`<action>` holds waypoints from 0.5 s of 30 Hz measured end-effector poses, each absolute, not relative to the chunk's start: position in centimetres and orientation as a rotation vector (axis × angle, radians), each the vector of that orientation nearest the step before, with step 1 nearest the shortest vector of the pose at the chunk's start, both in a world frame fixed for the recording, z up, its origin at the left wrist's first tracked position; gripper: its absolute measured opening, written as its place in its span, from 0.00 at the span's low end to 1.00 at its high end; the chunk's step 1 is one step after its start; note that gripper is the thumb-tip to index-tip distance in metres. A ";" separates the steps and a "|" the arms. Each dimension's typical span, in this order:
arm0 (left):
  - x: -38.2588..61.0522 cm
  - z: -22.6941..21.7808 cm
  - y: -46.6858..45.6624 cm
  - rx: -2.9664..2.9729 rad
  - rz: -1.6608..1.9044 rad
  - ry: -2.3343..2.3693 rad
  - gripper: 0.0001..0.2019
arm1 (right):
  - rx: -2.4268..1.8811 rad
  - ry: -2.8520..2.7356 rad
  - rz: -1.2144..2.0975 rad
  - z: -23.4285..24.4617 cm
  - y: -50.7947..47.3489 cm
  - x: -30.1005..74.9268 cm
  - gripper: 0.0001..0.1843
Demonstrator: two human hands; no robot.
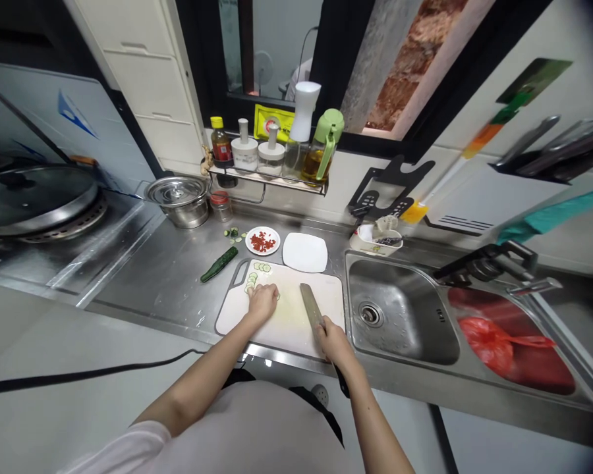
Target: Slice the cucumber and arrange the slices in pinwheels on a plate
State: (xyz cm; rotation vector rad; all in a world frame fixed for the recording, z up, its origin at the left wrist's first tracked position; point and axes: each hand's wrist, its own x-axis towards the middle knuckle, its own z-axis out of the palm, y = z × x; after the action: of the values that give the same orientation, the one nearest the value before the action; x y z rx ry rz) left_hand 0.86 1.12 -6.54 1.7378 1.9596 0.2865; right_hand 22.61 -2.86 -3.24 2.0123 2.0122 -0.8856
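My left hand (263, 301) is low over the left half of the white cutting board (296, 332), its fingers curled in. A pale sliver of cucumber shows at its fingertips, and most of what it holds is hidden under the hand. Just beyond it, cucumber slices (252, 282) lie in an overlapping row, with a few more slices (262, 266) near the board's top left. My right hand (332, 337) is closed round a kitchen knife (310, 304), whose wide blade points away from me over the board's right side. Wet, pale green marks stain the board between both hands.
Left of the board lies a whole cucumber (219, 264). Behind the board are a plate of chopped red pieces (248, 245), a square white plate (305, 253) and cucumber scraps (234, 232). A sink (405, 316) adjoins on the right; a steel pot (185, 214) stands back left.
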 end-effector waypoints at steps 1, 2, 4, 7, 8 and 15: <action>1.0 -6.4 0.7 1.733 0.299 1.945 0.09 | 2.011 2.011 -0.876 -3.4 -2.8 22.5 0.13; 1.0 -6.3 0.3 1.727 0.310 1.928 0.09 | 2.007 2.014 -0.864 -3.5 -2.8 22.4 0.13; 1.2 -6.0 -0.5 1.709 0.327 1.896 0.09 | 1.991 2.030 -0.835 -3.7 -2.7 22.2 0.13; 1.1 -5.5 -1.6 1.666 0.327 1.866 0.07 | 1.964 2.047 -0.795 -3.8 -2.6 21.6 0.13; 1.0 -5.4 -1.9 1.650 0.325 1.862 0.07 | 1.960 2.040 -0.785 -3.8 -2.6 21.4 0.13; -1.4 -6.2 -2.7 1.518 0.409 1.961 0.06 | 1.947 2.016 -0.753 -3.6 -2.6 20.2 0.14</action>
State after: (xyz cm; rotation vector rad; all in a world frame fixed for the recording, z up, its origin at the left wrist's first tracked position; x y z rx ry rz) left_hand -1.36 -2.71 -6.23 1.5183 1.9609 0.4087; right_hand 20.21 -2.63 -3.62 1.9474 2.0162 -0.7534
